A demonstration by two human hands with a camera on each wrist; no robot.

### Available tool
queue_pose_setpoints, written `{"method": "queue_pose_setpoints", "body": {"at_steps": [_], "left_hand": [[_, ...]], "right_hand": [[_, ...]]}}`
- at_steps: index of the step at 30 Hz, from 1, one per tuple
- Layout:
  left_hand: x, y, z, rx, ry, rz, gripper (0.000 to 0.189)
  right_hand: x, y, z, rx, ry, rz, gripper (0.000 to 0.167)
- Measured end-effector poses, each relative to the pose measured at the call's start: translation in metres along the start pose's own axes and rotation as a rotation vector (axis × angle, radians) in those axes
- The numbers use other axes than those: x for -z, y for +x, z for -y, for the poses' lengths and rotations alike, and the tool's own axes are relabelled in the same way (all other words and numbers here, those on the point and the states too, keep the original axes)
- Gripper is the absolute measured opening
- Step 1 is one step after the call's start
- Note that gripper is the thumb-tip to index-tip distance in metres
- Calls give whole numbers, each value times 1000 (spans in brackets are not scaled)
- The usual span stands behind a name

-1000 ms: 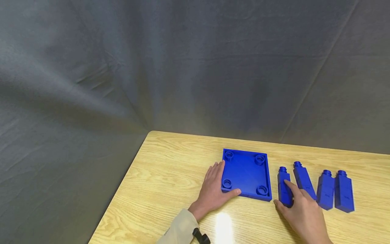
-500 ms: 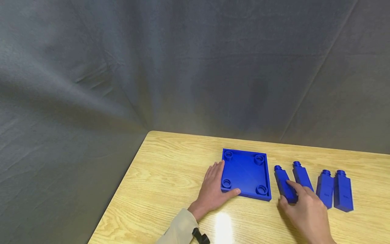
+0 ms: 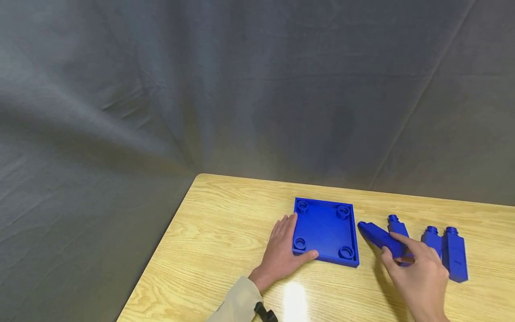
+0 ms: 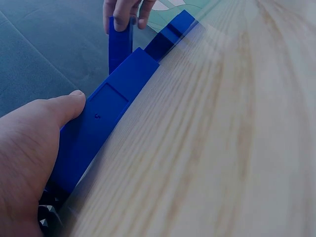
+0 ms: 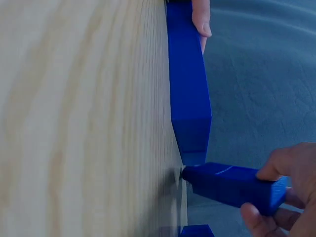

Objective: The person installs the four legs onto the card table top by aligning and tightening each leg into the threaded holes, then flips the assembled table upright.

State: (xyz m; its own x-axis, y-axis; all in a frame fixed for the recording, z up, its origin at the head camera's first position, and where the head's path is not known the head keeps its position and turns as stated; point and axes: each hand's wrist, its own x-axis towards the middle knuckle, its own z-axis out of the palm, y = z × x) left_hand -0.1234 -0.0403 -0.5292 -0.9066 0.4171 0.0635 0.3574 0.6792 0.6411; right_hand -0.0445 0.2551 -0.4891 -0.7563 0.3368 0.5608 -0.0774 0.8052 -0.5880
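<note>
A blue square tabletop (image 3: 323, 228) lies underside up, with a raised rim and a round socket in each corner. My left hand (image 3: 277, 255) rests along its left side with straight fingers, the thumb over the front edge. To the right of the tabletop, my right hand (image 3: 418, 273) pinches a blue table leg (image 3: 380, 239) near its plain end. That leg is tilted, threaded neck down and to the left; in the right wrist view the neck of the leg (image 5: 227, 185) is close over the table. Thumb and fingertips grip opposite sides of it.
Beyond and beside the right hand lie three more blue legs: one (image 3: 398, 229) partly hidden behind the held leg, another (image 3: 432, 239) partly covered by the hand, and one (image 3: 455, 257) at the far right. A grey curtain (image 3: 281, 112) hangs behind the wooden table (image 3: 225, 210).
The right hand has picked up the nearest leg and turned it from lying flat to tilted, its neck swinging left and down. The left hand and tabletop have stayed in place.
</note>
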Motion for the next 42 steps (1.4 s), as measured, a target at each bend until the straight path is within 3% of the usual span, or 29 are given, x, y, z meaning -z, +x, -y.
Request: {"method": "queue_pose_setpoints", "body": {"at_steps": [7, 18, 24, 28, 35, 42], "left_hand": [[0, 1, 0, -3, -2, -4, 111], [-1, 0, 1, -14, 8, -19, 111], [-1, 0, 3, -15, 15, -26, 112], [-2, 0, 3, -28, 24, -32, 111], [-3, 0, 2, -58, 42, -44, 111], [-4, 2, 5, -66, 52, -59, 110]], "right_hand": [[1, 10, 6, -34, 114, -108, 53], [-7, 38, 28, 5, 333, -173, 43], [-18, 54, 46, -10, 394, -163, 40], [-31, 61, 57, 27, 434, -156, 43], [-51, 72, 83, 90, 409, -43, 45], [-80, 79, 98, 130, 439, 9, 44]]}}
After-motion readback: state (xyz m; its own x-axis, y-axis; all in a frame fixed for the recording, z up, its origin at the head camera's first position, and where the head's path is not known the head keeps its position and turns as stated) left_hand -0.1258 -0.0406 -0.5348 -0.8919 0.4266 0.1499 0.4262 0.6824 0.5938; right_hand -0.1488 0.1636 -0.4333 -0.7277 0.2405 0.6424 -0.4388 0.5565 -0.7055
